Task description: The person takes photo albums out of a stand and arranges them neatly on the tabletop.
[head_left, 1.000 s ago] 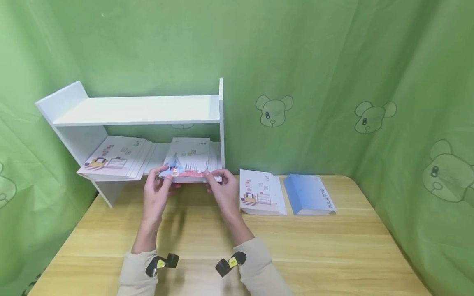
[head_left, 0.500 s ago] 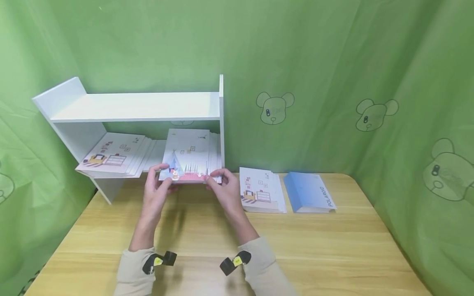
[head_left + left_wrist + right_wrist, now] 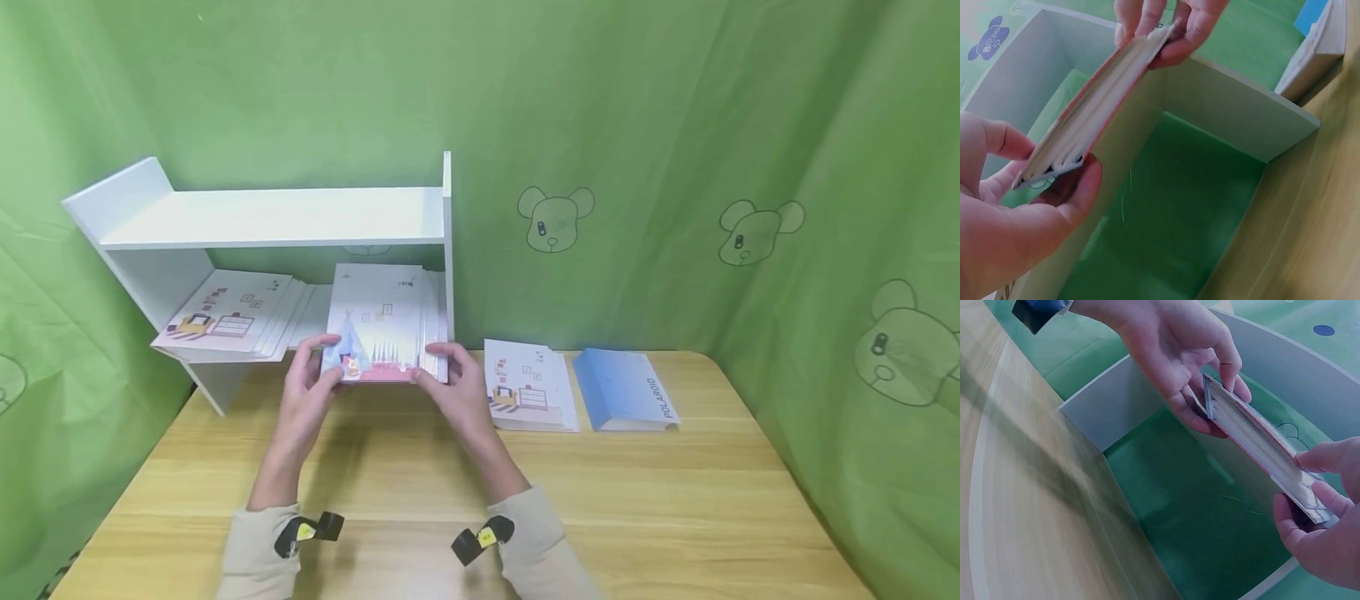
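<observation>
Both hands hold a white book (image 3: 378, 321) with a blue tent and pink ground drawn on its cover. It sits at the right end of the lower shelf, its near edge toward me. My left hand (image 3: 306, 392) pinches the near left corner, thumb on the cover. At the near right corner my right hand (image 3: 459, 396) grips with the thumb on top. The left wrist view shows the page edges of the book (image 3: 1094, 103) between both hands, with fingers curled beneath. More white covers show along its right side.
A white two-tier shelf (image 3: 277, 218) stands on the wooden table (image 3: 660, 517). Fanned white books (image 3: 232, 312) lie at its lower left. Right of the shelf lie white books (image 3: 525, 383) and a blue book (image 3: 626, 392) marked POLAROID. Green cloth (image 3: 645, 108) hangs behind.
The book has tilted so that more of its cover faces me, and its near edge has shifted slightly toward me and left. Both hands have kept their grip.
</observation>
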The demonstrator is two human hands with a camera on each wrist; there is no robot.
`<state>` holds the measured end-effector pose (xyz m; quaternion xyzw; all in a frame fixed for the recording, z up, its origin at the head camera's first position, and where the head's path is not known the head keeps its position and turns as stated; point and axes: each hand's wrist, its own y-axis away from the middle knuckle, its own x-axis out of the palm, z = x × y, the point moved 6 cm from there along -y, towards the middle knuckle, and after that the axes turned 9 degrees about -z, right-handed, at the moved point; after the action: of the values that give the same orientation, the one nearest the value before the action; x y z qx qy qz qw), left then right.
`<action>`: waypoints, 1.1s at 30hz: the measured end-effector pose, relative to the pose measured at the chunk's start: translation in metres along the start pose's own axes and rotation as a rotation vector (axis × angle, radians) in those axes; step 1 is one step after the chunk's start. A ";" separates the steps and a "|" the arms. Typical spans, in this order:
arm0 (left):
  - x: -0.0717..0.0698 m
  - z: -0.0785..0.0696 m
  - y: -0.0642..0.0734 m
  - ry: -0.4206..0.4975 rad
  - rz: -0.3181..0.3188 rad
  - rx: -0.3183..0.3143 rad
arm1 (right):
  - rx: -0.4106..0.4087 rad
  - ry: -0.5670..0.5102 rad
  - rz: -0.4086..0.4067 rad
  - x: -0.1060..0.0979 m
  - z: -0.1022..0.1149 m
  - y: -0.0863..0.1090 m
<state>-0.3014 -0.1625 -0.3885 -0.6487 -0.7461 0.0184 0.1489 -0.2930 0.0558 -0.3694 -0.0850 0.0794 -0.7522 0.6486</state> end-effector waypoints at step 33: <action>-0.017 0.005 0.009 -0.053 0.245 0.043 | -0.060 0.103 0.114 -0.007 -0.031 -0.008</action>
<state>-0.2921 -0.1772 -0.3990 -0.7310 -0.6643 0.0695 0.1399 -0.3067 0.0639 -0.3975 -0.0609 0.1398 -0.7147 0.6826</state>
